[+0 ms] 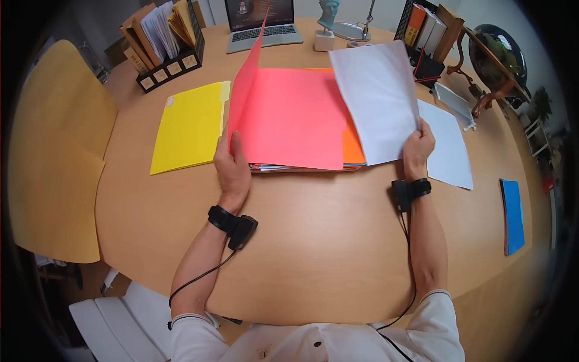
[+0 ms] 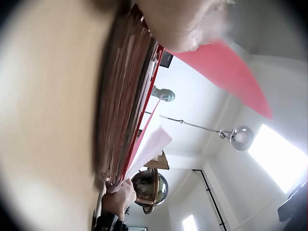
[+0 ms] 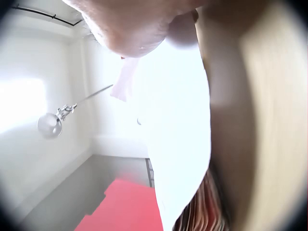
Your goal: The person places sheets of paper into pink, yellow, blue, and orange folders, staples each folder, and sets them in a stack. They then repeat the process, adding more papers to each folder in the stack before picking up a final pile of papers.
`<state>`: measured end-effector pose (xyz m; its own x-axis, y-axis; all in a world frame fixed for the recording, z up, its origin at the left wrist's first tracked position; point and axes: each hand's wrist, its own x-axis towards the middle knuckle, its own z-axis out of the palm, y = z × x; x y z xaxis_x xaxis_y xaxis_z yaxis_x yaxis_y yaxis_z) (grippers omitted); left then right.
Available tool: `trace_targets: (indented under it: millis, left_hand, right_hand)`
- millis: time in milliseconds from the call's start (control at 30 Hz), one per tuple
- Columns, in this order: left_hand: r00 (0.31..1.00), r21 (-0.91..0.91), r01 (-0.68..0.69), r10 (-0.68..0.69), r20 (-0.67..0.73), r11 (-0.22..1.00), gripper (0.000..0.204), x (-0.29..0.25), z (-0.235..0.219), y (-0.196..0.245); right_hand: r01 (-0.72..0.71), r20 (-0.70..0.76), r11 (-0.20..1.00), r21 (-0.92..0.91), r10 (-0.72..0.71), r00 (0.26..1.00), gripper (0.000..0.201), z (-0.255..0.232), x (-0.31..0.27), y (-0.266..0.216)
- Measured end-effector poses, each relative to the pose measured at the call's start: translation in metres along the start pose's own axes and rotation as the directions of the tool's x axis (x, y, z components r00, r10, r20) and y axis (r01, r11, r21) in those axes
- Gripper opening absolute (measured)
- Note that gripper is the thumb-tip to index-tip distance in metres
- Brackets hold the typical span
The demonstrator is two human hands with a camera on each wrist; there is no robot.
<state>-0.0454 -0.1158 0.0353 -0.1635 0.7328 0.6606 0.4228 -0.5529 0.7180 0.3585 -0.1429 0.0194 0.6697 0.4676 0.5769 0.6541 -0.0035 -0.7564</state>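
A pink-red file folder lies spread on a thick stack of folders and papers, its left flap raised. My left hand holds that flap near its lower edge, thumb on the inner side. On the right, my right hand grips a white sheet of paper by its lower right edge. The sheet is tilted and overlaps an orange folder that shows under the pink-red one. In the right wrist view the white paper hangs below the hand, beside the stack's edge.
A yellow folder lies left of the stack, and more white paper lies to the right. A blue folder is near the right table edge. Behind stand a laptop, a bust, file racks and a globe.
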Motion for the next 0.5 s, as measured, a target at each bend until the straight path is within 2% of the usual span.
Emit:
trace_targets:
  millis: [67,167,233,267,333,367,433,500]
  left_hand:
    - [0.972,-0.088,0.223,-0.214,0.097,0.971,0.039,-0.001,-0.006,-0.006]
    - [0.972,-0.163,0.224,-0.209,0.103,0.961,0.035,0.002,-0.008,0.005]
    - [0.973,-0.144,0.221,-0.209,0.097,0.964,0.033,0.001,-0.006,-0.007]
    - [0.974,-0.123,0.220,-0.210,0.087,0.968,0.031,0.000,-0.005,-0.011]
    - [0.976,-0.129,0.207,-0.196,0.091,0.970,0.031,0.001,-0.004,-0.010]
    - [0.979,-0.131,0.194,-0.183,0.090,0.972,0.031,0.001,-0.003,-0.009]
    - [0.977,-0.151,0.204,-0.190,0.097,0.967,0.030,0.002,-0.003,-0.006]
    - [0.975,-0.168,0.212,-0.197,0.103,0.963,0.030,0.002,-0.003,-0.006]
  right_hand:
    - [-0.007,-0.118,0.989,-0.150,-0.011,0.993,0.040,-0.018,0.017,0.014]
    - [0.012,-0.214,0.933,-0.360,-0.095,0.972,0.038,-0.050,0.040,0.047]
    - [-0.099,-0.240,0.864,-0.494,-0.026,0.970,0.036,-0.074,0.049,0.062]
    - [-0.103,-0.243,0.861,-0.498,-0.025,0.970,0.036,-0.085,0.052,0.070]
    - [-0.200,-0.303,0.750,-0.630,-0.001,0.953,0.035,-0.103,0.056,0.083]
    - [-0.204,-0.307,0.748,-0.632,0.000,0.952,0.035,-0.112,0.056,0.081]
    - [-0.360,-0.293,0.599,-0.715,0.210,0.933,0.035,-0.129,0.057,0.075]
    - [-0.391,-0.322,0.567,-0.725,0.224,0.920,0.034,-0.138,0.059,0.086]
